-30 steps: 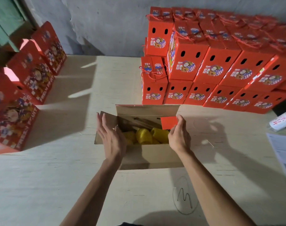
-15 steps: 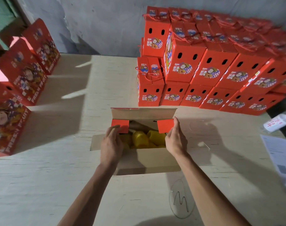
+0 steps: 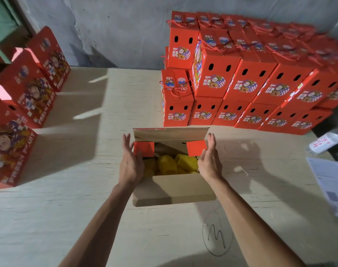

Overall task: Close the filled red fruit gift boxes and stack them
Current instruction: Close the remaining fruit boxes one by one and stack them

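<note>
Left hand [image 3: 130, 164] and right hand [image 3: 209, 160] flank the open box [image 3: 174, 186] on the table [image 3: 71, 218], palms turned inward toward each other, fingers straight and spread; neither grips anything. Two small red side flaps lie folded inward over the opening: the left flap [image 3: 144, 148] touches the left thumb side, the right flap [image 3: 196, 148] sits against the right thumb. Beyond the fingertips, the far flap [image 3: 170, 134] stands upright, brown inside; the near flap hangs toward the wrists. Between the two hands, inside the box, lie yellow net-wrapped fruits [image 3: 175, 164]; at least three show, the rest hidden under the flaps. Beyond and to the right of the right hand rises the stack of closed red boxes [image 3: 247, 81], two tiers showing, six box fronts countable in the bottom row, with cord handles on top. Well left of the left hand, three red boxes [image 3: 27, 89] stand in a row. Far right of the right hand lie printed papers [image 3: 331, 182].
</note>
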Available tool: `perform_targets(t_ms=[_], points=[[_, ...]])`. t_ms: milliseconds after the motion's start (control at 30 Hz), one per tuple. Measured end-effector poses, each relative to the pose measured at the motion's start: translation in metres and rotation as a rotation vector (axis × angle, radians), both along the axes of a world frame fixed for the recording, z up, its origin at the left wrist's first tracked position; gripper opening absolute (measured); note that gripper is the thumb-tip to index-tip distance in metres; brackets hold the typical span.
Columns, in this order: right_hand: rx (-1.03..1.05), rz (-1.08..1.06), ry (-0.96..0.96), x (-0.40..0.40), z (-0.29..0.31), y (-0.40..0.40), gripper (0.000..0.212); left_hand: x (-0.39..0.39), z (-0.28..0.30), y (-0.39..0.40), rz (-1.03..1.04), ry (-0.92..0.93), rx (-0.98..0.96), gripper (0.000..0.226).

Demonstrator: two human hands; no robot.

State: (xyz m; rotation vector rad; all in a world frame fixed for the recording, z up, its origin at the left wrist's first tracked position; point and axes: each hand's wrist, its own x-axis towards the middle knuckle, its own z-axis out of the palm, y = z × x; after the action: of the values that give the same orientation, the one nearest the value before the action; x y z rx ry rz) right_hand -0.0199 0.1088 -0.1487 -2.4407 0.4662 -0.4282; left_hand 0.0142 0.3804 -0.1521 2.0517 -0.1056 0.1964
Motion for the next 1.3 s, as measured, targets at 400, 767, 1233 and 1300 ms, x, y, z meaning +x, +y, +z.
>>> perform_targets(t_ms=[400,767,1233,1300], points=[[0.122,0.131,-0.191,-0.006,0.003,0.001,0.092,-0.001,0.003,0.003,0.026,-0.169,0.007,0.082],[-0.110,0.255,0.095,-0.006,-0.002,-0.002,0.084,0.003,0.018,-0.003,-0.170,0.115,0.492,0.100],[-0.170,0.343,0.289,0.005,0.008,-0.011,0.083,0.030,0.021,-0.018,-0.113,-0.070,0.870,0.088],[-0.380,0.302,0.265,0.010,0.019,-0.012,0.078,0.031,0.025,-0.021,-0.112,-0.027,0.979,0.093]])
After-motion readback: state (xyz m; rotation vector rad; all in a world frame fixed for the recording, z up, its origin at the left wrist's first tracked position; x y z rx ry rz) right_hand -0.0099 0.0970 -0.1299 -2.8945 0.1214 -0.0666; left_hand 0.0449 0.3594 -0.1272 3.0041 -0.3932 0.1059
